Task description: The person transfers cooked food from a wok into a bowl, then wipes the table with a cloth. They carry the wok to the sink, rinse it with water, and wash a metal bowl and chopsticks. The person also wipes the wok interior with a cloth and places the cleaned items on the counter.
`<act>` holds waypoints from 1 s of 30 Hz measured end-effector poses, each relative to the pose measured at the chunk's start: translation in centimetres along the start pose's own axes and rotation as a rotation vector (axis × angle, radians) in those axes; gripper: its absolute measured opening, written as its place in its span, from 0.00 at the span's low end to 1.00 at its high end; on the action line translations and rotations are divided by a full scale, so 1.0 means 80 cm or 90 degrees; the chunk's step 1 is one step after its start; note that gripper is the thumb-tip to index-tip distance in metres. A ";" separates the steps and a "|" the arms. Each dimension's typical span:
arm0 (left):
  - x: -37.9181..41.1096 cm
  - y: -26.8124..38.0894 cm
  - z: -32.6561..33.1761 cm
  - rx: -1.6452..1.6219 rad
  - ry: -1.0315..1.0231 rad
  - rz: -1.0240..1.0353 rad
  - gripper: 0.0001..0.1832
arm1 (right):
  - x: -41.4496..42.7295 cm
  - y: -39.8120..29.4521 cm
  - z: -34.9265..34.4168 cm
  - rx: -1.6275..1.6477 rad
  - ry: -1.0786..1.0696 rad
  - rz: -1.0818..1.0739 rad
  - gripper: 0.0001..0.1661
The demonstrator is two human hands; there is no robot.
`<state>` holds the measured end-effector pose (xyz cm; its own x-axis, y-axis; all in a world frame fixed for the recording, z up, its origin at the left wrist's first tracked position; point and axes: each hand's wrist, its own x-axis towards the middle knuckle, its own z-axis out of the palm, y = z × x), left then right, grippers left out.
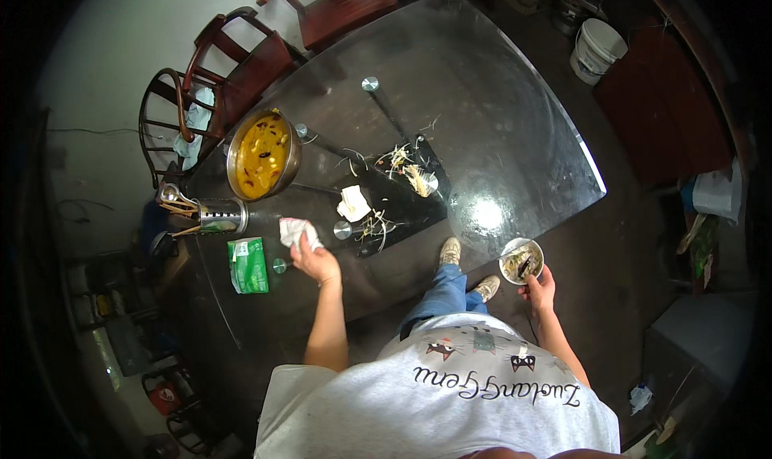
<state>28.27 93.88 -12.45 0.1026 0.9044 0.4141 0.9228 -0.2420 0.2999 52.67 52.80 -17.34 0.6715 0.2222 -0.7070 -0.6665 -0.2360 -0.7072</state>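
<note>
My left hand grips a white cloth or paper wipe with a pinkish edge on the left part of the dark, glossy table. A green packet lies just left of that hand. By the table's front edge, my right hand holds a white bowl by its rim. Food scraps and something dark lie inside the bowl. Pale vegetable shreds are scattered on the tabletop, with a crumpled white tissue between two patches of them.
A large metal bowl of yellow soup stands at the table's left, beside a perforated metal utensil holder. Dark red wooden chairs line the far side. A white bucket stands at the back right.
</note>
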 end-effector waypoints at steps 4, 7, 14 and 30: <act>-0.038 0.119 0.015 -0.219 -0.052 0.168 0.25 | -0.010 -0.020 0.018 -0.005 -0.010 0.016 0.28; -0.071 0.180 0.012 -0.380 -0.164 0.180 0.27 | -0.012 -0.022 0.027 0.001 -0.008 0.019 0.27; 0.015 0.167 -0.029 -0.532 -0.072 0.096 0.29 | -0.014 -0.027 0.033 0.049 0.006 0.010 0.27; 0.127 0.183 0.075 -0.378 -0.022 0.205 0.31 | -0.021 -0.029 0.066 0.046 0.084 0.025 0.22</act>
<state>45.05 101.66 -9.00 0.3589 0.7635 0.5369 0.4848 -0.6440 0.5917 51.40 57.99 -14.58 0.6780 0.0865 -0.7300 -0.7114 -0.1730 -0.6812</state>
